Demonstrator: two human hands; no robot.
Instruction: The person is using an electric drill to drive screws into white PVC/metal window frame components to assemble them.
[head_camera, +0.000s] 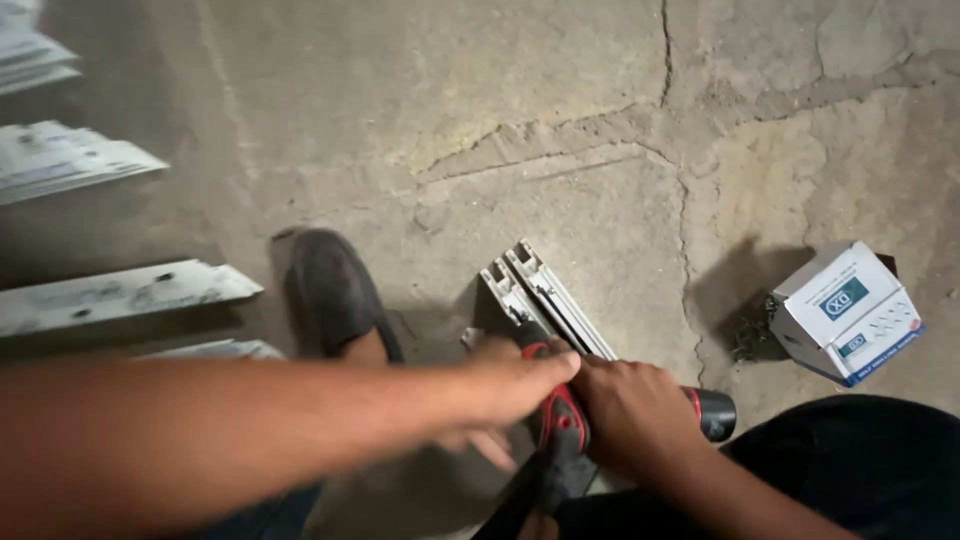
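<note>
My right hand (635, 410) grips a red and black power drill (560, 420), whose dark rear end (715, 413) sticks out to the right. The drill's nose points at the near end of a short white plastic frame profile (545, 295) lying on the concrete floor. My left arm reaches across from the left. My left hand (505, 385) is blurred, lies over the near end of the profile, and its fingertips touch the drill's front. Whether it grips anything is unclear.
A dark shoe (330, 290) stands left of the profile. A white and blue cardboard box (848, 310) sits at the right with small dark screws (745, 340) spilled beside it. Long white profiles (120, 295) lie at the left edge. The floor (600, 120) is cracked.
</note>
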